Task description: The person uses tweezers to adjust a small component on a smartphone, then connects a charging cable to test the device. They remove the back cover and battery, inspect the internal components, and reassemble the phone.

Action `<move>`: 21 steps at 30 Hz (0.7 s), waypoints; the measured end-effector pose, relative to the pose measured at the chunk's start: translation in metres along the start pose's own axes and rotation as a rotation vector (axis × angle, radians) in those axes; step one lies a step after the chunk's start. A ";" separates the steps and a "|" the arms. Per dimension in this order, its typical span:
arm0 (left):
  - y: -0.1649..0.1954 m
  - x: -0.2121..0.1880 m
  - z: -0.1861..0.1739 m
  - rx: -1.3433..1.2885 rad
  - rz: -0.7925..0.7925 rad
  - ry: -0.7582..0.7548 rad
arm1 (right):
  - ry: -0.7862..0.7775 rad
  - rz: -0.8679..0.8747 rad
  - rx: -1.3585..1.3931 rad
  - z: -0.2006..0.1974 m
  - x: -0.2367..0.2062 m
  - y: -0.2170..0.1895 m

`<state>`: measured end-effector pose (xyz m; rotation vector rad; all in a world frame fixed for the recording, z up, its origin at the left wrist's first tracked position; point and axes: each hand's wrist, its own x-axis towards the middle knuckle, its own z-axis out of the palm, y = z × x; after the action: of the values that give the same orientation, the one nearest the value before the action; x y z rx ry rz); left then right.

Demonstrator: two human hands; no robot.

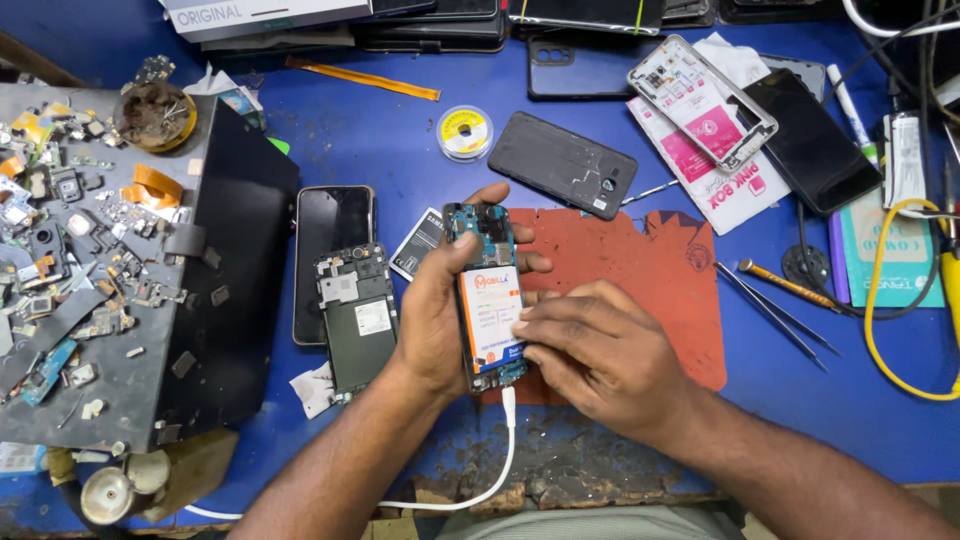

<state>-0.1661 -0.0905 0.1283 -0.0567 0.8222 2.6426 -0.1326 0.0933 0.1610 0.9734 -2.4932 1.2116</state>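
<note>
My left hand (432,315) grips an opened phone (484,240) with its back cover off, its circuit board showing at the top. An orange and white battery (490,315) sits in the phone. My right hand (590,350) rests against the phone's right side, fingertips on the battery's lower edge. A white cable (505,450) is plugged into the phone's bottom end. Beneath lies a red work mat (660,270) on the blue table (380,130).
A dark phone (333,235) and a bare phone frame (357,315) lie to the left, beside a black tray (120,280) of small parts. A black back cover (562,163), a solder reel (464,131), tweezers (775,315), a screwdriver (785,283), a yellow cable (880,310) and more phones surround.
</note>
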 end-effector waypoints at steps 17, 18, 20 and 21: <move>0.020 0.003 0.005 0.199 -0.093 0.117 | -0.022 -0.038 -0.004 -0.001 0.001 0.000; 0.019 0.004 0.004 0.206 -0.095 0.129 | -0.022 -0.041 0.000 -0.001 0.001 0.000; 0.020 0.004 0.003 0.233 -0.083 0.152 | -0.021 -0.043 0.002 -0.002 0.001 0.000; 0.020 0.004 0.003 0.255 -0.069 0.164 | -0.016 -0.036 0.014 -0.002 0.001 0.000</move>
<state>-0.1768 -0.1029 0.1406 -0.2329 1.1826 2.4728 -0.1334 0.0943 0.1622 1.0300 -2.4716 1.2168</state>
